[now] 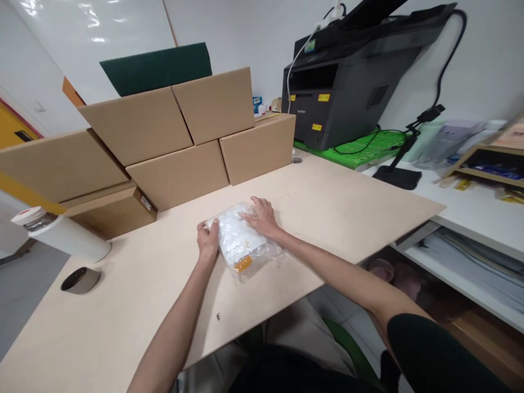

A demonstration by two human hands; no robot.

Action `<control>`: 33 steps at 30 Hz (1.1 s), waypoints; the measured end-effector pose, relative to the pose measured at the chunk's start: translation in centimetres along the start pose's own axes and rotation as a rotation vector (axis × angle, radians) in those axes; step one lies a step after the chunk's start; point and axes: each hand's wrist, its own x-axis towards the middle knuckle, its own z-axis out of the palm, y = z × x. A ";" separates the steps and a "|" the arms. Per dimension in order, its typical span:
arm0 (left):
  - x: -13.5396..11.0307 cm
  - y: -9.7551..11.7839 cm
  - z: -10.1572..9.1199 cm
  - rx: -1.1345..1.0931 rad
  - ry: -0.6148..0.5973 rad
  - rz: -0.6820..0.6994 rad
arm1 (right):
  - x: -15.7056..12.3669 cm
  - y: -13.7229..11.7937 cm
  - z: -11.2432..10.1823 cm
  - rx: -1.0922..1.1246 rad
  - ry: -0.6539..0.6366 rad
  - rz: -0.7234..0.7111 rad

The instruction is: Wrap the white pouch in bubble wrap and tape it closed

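A clear plastic bag (pixel 239 240) with white contents and a small orange piece lies flat on the light wooden table (pixel 335 213). My left hand (pixel 208 239) grips the bag's left edge, fingers curled over it. My right hand (pixel 262 217) rests on the bag's far right part with fingers stretched out flat, pressing down on it.
Several cardboard boxes (pixel 180 142) are stacked along the table's far side. A white roll (pixel 61 234) and a tape roll (pixel 81 280) lie at the left. A black printer (pixel 352 82) stands at the back right, with shelves of papers (pixel 470 267) beyond the table's right edge.
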 end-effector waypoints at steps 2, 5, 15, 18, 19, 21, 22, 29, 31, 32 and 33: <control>0.4 -0.1 0.0 0.118 0.014 0.054 | 0.1 0.6 0.1 -0.109 -0.113 -0.246; 0.6 0.3 0.1 0.279 0.015 0.135 | 0.1 1.0 -0.3 -0.163 -0.400 -0.419; 1.7 0.1 -3.2 0.963 -0.656 0.564 | 2.1 2.8 -2.4 -0.139 -0.790 -0.383; 2.2 0.7 -4.0 1.030 -0.805 0.484 | 3.1 3.4 -3.0 -0.099 -0.920 -0.389; 2.3 0.9 -4.1 1.038 -0.836 0.469 | 3.4 3.6 -3.1 -0.094 -0.957 -0.391; 2.4 1.1 -4.0 1.055 -0.869 0.446 | 3.7 3.9 -3.1 -0.101 -1.001 -0.393; 2.3 1.1 -3.9 1.064 -0.868 0.442 | 3.8 4.0 -3.0 -0.108 -1.003 -0.394; 2.2 0.4 -3.8 1.055 -0.819 0.479 | 3.2 4.0 -2.8 -0.140 -0.940 -0.390; 2.3 0.1 -4.0 1.036 -0.815 0.494 | 3.0 4.1 -3.3 -0.106 -0.969 -0.395; 2.4 -0.1 -4.1 1.026 -0.816 0.501 | 3.0 4.2 -3.5 -0.087 -0.981 -0.397; 2.5 -0.2 -4.1 1.018 -0.818 0.507 | 2.9 4.3 -3.7 -0.072 -0.986 -0.398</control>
